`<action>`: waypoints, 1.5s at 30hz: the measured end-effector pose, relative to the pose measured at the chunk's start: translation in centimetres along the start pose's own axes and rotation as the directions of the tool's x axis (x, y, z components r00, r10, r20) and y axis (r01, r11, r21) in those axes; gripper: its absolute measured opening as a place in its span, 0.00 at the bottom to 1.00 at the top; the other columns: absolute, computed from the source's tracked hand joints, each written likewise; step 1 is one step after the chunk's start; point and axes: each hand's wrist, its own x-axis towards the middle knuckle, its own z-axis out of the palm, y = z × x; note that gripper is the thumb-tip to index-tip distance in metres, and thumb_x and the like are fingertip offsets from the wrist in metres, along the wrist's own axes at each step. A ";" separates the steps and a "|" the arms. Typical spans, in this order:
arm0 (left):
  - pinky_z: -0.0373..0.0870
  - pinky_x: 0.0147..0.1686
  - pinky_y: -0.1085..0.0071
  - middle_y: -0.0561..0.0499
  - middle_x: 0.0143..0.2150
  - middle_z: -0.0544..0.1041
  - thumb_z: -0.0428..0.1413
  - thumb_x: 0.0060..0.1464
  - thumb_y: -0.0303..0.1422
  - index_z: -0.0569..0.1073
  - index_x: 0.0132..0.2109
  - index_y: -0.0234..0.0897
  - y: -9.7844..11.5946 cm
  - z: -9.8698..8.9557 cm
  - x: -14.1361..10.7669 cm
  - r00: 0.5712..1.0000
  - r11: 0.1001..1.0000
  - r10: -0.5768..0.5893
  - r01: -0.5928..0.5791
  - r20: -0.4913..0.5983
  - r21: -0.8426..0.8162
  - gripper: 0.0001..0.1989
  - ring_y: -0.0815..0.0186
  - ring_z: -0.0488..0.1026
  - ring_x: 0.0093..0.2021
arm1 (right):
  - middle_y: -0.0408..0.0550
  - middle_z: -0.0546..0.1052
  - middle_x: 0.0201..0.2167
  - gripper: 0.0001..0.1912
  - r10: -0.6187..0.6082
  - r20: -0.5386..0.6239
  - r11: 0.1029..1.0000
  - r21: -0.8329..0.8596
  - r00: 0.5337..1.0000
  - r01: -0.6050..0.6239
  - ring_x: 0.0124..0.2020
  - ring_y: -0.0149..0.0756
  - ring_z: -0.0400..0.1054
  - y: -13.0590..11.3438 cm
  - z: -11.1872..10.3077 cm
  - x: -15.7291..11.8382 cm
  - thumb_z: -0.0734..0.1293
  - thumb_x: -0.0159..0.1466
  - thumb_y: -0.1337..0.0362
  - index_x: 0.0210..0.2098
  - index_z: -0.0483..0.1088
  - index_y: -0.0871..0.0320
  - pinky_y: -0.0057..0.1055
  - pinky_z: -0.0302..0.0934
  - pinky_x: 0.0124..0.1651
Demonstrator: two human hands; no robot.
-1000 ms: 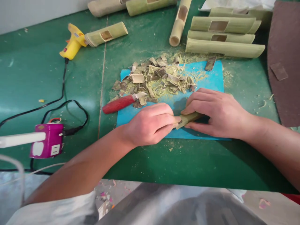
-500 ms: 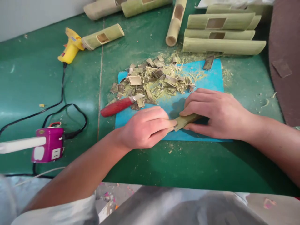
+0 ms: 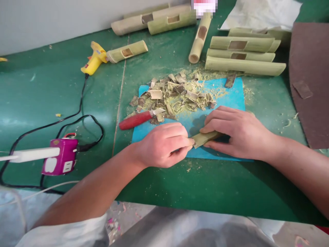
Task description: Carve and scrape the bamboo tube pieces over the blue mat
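Note:
A short green bamboo piece [image 3: 202, 139] lies low over the blue sheet [image 3: 226, 96], with its right part under my right hand [image 3: 233, 130]. The fingers and thumb of that hand are closed around it from both sides. My left hand [image 3: 167, 145] is closed, its thumb and forefinger pinching the left end of the bamboo piece. Whether something small is also between those fingertips is hidden. Behind my left hand rests a knife with a red handle [image 3: 136, 120], its blade pointing right toward a heap of brown scraps and bamboo shavings [image 3: 177, 91].
Cut bamboo tubes [image 3: 244, 65] with square openings are stacked at the back right, near a brown sheet [image 3: 308, 113]. More tubes [image 3: 172, 20] lie along the wall. At left are a yellow glue gun [image 3: 95, 60], its black cord and a purple power adapter [image 3: 60, 156].
The view has tilted upward and shifted left, so the back of the table shows more. Both hands keep nearly the same hold on the bamboo piece.

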 end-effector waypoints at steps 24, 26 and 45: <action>0.70 0.31 0.73 0.50 0.31 0.75 0.55 0.56 0.22 0.74 0.41 0.32 0.3 -0.1 -0.1 0.999 0.999 -0.037 0.037 -0.015 -0.012 0.06 0.70 0.70 0.30 | 0.50 0.75 0.37 0.07 -0.004 -0.010 0.999 0.050 1.000 0.004 0.39 0.38 0.66 0.0 0.2 0.0 0.66 0.62 0.60 0.36 0.70 0.58 0.35 0.58 0.40; 0.72 0.33 0.73 0.48 0.34 0.76 0.55 0.58 0.23 0.74 0.44 0.32 0.5 -0.1 -0.1 0.998 0.997 -0.063 0.063 -0.006 -0.038 0.08 0.69 0.72 0.32 | 0.50 0.75 0.37 0.07 -0.003 -0.010 0.999 0.049 1.000 0.003 0.39 0.38 0.65 0.0 0.2 0.0 0.66 0.62 0.60 0.35 0.70 0.58 0.35 0.58 0.40; 0.68 0.30 0.74 0.50 0.31 0.74 0.54 0.59 0.25 0.73 0.41 0.35 0.2 0.4 0.5 0.997 0.998 -0.065 0.066 -0.039 0.012 0.04 0.70 0.69 0.29 | 0.51 0.76 0.38 0.08 -0.004 -0.040 1.000 -0.021 0.999 0.003 0.40 0.40 0.67 0.0 0.4 -0.1 0.66 0.62 0.63 0.38 0.72 0.60 0.36 0.61 0.40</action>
